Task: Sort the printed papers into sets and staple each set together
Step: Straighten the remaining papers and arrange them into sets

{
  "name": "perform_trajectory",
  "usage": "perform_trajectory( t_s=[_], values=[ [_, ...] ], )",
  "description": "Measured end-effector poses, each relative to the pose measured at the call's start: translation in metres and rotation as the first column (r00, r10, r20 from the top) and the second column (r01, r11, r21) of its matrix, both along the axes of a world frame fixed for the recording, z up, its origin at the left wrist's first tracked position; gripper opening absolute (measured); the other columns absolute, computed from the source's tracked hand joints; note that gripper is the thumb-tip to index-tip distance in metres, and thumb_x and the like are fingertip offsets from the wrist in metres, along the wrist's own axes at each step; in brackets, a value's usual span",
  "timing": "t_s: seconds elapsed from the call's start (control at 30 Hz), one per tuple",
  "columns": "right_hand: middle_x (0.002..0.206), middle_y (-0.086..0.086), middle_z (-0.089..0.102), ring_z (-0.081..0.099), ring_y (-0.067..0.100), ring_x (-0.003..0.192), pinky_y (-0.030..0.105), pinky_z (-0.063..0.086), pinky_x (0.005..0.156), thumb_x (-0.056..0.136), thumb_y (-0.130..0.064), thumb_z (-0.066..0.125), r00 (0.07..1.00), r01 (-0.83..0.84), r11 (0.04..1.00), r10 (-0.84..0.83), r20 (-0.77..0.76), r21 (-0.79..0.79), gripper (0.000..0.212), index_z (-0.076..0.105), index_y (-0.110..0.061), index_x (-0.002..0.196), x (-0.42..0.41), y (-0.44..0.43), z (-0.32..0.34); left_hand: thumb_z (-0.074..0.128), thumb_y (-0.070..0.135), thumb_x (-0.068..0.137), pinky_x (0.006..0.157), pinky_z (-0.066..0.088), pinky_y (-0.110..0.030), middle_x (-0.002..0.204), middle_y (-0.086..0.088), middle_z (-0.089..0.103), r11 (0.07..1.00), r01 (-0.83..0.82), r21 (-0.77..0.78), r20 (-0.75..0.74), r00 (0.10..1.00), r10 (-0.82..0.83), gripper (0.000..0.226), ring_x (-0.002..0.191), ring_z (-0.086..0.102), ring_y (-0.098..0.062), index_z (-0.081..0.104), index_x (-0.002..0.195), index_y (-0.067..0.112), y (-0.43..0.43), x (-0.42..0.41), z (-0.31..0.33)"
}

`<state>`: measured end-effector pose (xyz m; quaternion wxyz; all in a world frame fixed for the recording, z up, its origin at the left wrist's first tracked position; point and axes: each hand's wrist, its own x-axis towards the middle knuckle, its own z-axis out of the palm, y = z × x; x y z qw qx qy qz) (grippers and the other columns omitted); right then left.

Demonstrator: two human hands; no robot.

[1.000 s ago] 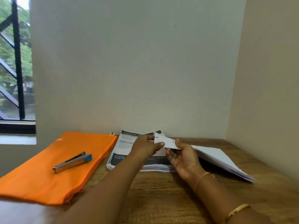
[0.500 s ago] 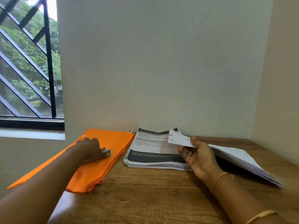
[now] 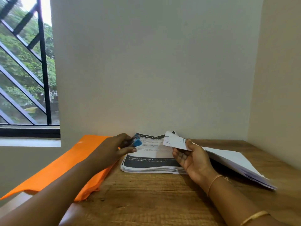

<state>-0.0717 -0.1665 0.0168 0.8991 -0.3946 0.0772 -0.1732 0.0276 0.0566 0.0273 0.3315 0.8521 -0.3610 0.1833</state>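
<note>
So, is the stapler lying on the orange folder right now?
No, the left hand grips the stapler and holds it over the corner of the paper stack.

left hand [image 3: 112,150] now carrying stapler [image 3: 136,142], seemingly toward papers [image 3: 228,158]

A desk corner in a home or small office. A stack of printed papers [image 3: 149,162] lies on a wooden bench [image 3: 146,193] between bare walls [image 3: 154,62], a barred window [image 3: 24,70] at upper left.

Wooden table [image 3: 146,198]; plain walls [image 3: 154,62]; barred window [image 3: 24,62]
</note>
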Motion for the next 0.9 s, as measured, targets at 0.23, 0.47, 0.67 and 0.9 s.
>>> perform_trajectory(
  t_s=[0.23, 0.47, 0.67, 0.9],
  values=[
    [0.093, 0.021, 0.062, 0.061, 0.026, 0.075, 0.029, 0.057, 0.048, 0.099, -0.02, 0.046, 1.0, -0.015, 1.0, 0.015, -0.005, 0.012, 0.018, 0.054, -0.005, 0.101, 0.001, 0.001, 0.0, 0.047, 0.041, 0.093, 0.048, 0.047, -0.018, 0.078, -0.004, 0.063, 0.955, 0.171, -0.241, -0.631, 0.72, -0.288, 0.039, 0.055, 0.057, -0.009, 0.062, 0.097, 0.006, -0.049, -0.029, 0.026],
    [0.085, 0.019, 0.062, 0.06, 0.023, 0.069, 0.027, 0.057, 0.048, 0.1, -0.023, 0.046, 1.0, 0.008, 1.0, -0.008, -0.021, -0.003, 0.02, 0.056, -0.005, 0.097, 0.005, 0.003, 0.001, 0.048, 0.046, 0.092, 0.034, 0.027, -0.012, 0.064, -0.003, 0.054, 0.882, -0.059, -0.468, -0.821, 0.4, -0.409, 0.046, 0.046, 0.036, -0.005, 0.064, 0.101, 0.004, -0.067, -0.024, 0.003],
    [0.081, 0.016, 0.063, 0.061, 0.02, 0.065, 0.027, 0.056, 0.047, 0.1, -0.024, 0.046, 0.998, 0.057, 0.997, -0.059, -0.029, -0.049, 0.023, 0.053, -0.005, 0.112, 0.008, 0.003, -0.001, 0.049, 0.051, 0.089, 0.033, 0.027, -0.012, 0.064, -0.005, 0.054, 0.867, -0.076, -0.493, -0.823, 0.363, -0.437, 0.051, 0.046, 0.034, -0.006, 0.064, 0.101, 0.004, -0.066, -0.024, -0.003],
    [0.071, 0.013, 0.062, 0.061, 0.017, 0.057, 0.025, 0.054, 0.046, 0.1, -0.028, 0.045, 0.996, 0.064, 0.984, -0.074, -0.057, -0.165, 0.028, 0.054, -0.004, 0.111, 0.01, 0.007, -0.002, 0.051, 0.053, 0.086, 0.033, 0.027, -0.012, 0.062, -0.005, 0.057, 0.856, -0.059, -0.513, -0.799, 0.396, -0.452, 0.048, 0.046, 0.036, -0.006, 0.063, 0.1, 0.009, -0.073, -0.032, -0.001]
  ],
)
